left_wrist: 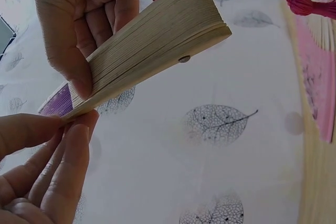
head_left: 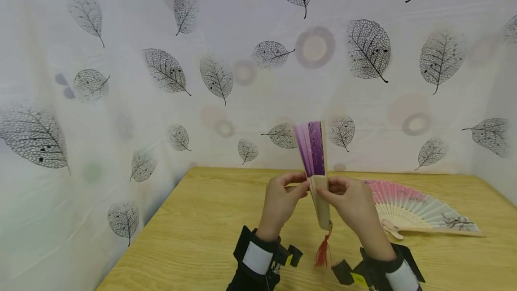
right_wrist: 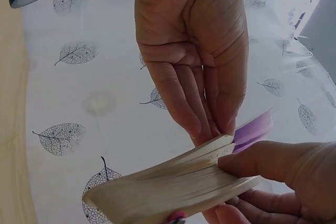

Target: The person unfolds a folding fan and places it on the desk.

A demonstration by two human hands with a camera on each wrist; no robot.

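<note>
A nearly closed folding fan (head_left: 319,192) with pale wooden ribs and purple cloth stands upright between my two hands, cloth end up. My left hand (head_left: 282,199) pinches its left edge where cloth meets ribs. On the opposite edge my right hand (head_left: 353,201) pinches it at about the same height, thumb in front. A red tassel (head_left: 322,251) hangs from the rib end. The left wrist view shows the ribs (left_wrist: 157,30) stacked tightly, with a small metal rivet (left_wrist: 184,59) near their end. In the right wrist view, some ribs (right_wrist: 184,182) are slightly parted.
A second folding fan (head_left: 424,205), pink and white with a branch pattern, lies spread on the wooden table (head_left: 194,228), right of my right hand. Behind the table hangs a pale curtain (head_left: 250,98) printed with leaves. Both wrists wear straps with cameras.
</note>
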